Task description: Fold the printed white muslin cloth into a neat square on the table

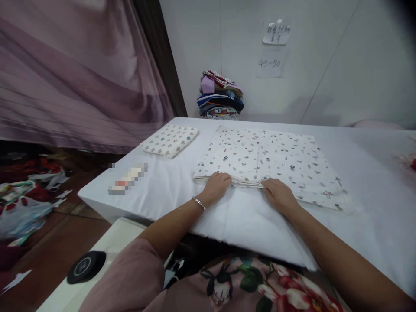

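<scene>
A white cloth with a small dark print [260, 156] lies spread on the white-covered table, folded into several layers along its front left edge. My left hand [218, 186] is closed over that layered edge, with a silver bracelet at the wrist. Further right, my right hand [278, 194] pinches the same front edge between thumb and fingers. To the right of it the cloth lies flat, its right corner reaching beyond my forearm. My thumbs and some fingertips are partly hidden.
A folded cloth with a grey-and-blue print [171, 141] lies at the table's left. A blurred-out item [127, 178] is nearer the left edge. Folded fabrics [221, 96] are stacked by the back wall. A round black object [86, 267] sits on a white surface below.
</scene>
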Available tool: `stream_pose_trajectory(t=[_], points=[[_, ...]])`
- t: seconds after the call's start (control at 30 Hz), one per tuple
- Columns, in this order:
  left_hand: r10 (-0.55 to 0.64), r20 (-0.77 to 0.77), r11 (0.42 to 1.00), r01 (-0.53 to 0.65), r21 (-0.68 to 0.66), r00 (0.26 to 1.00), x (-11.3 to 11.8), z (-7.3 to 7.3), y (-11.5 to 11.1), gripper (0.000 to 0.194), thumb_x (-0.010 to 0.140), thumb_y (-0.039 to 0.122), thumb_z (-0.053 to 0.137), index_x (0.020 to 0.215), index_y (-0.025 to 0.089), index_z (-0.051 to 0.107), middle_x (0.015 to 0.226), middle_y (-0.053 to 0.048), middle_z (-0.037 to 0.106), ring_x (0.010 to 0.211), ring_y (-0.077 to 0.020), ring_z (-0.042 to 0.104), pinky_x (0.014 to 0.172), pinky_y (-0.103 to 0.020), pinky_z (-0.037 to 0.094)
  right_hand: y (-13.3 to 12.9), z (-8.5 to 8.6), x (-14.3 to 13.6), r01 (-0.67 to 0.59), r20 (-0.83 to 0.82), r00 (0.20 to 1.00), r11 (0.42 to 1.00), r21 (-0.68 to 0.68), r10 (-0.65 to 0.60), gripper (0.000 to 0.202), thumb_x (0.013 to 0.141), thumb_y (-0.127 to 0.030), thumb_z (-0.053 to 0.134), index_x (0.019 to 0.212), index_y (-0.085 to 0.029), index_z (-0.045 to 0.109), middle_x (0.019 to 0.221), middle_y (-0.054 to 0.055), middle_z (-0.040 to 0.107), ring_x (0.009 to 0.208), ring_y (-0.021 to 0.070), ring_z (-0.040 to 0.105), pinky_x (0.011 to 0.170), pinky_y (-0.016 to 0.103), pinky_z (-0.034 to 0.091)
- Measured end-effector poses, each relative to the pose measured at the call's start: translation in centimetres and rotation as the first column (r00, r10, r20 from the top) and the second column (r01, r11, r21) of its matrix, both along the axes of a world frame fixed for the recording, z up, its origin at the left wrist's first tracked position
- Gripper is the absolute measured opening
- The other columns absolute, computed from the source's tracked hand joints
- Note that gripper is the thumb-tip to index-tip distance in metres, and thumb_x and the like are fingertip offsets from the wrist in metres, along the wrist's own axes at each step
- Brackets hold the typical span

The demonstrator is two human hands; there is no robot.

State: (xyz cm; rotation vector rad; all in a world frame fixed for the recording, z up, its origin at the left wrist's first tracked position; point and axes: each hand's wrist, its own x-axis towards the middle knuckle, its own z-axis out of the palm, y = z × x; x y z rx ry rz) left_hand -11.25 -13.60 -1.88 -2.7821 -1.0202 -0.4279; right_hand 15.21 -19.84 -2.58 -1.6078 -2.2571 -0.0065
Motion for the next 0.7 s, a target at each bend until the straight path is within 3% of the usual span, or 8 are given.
stream_pose_trajectory(t=[0.13,0.27,0.4,0.7], points=[[-0.037,0.014,0.999,0.038,-0.028,0.999,-0.2,0.7,-0.6,0.023,0.079,0.008,0.046,0.094,0.02,0.059,0.104,-0.004,0.058,0.092,-0.0172,0.051,0.079,-0.033,0.034,0.0,0.0,0.0,0.0,-0.005,1.0,1.0,0.0,0.0,0.027,0.09,-0.024,0.037,0.104,-0.019,0.06,0.099,0.007,0.062,0.091,0.0199,0.053,0.077,0.031,0.042],[-0.008,0.007,1.0,0.008,-0.03,1.0,-0.1,1.1,-0.9,0.014,0.082,0.017,0.048,0.088,0.019,0.06,0.103,-0.006,0.057,0.092,-0.0186,0.05,0.079,-0.034,0.035,0.1,-0.1,0.0,-0.004,0.008,1.0,1.0,0.003,0.004,0.028,0.09,-0.024,0.037,0.104,-0.019,0.061,0.099,0.008,0.062,0.091,0.0202,0.053,0.077,0.031,0.043],[0.004,-0.034,1.0,-0.004,0.009,0.999,0.0,1.3,-1.1,0.017,0.084,0.012,0.043,0.08,0.017,0.059,0.098,-0.006,0.059,0.091,-0.0185,0.05,0.079,-0.034,0.037,0.0,-0.1,0.0,-0.002,0.018,1.0,1.0,0.016,0.001,0.028,0.091,-0.024,0.037,0.104,-0.018,0.061,0.099,0.008,0.062,0.091,0.0201,0.053,0.076,0.031,0.042],[-0.053,0.003,0.994,0.052,0.097,0.999,-1.2,1.0,-1.7,0.019,0.084,0.01,0.043,0.078,0.016,0.059,0.114,-0.008,0.057,0.109,-0.02,0.048,0.09,-0.038,0.037,-0.3,-0.1,-0.4,-0.07,0.127,0.99,0.996,0.055,0.062,0.028,0.091,-0.021,0.037,0.102,-0.016,0.063,0.098,0.01,0.061,0.088,0.0215,0.051,0.075,0.032,0.04]])
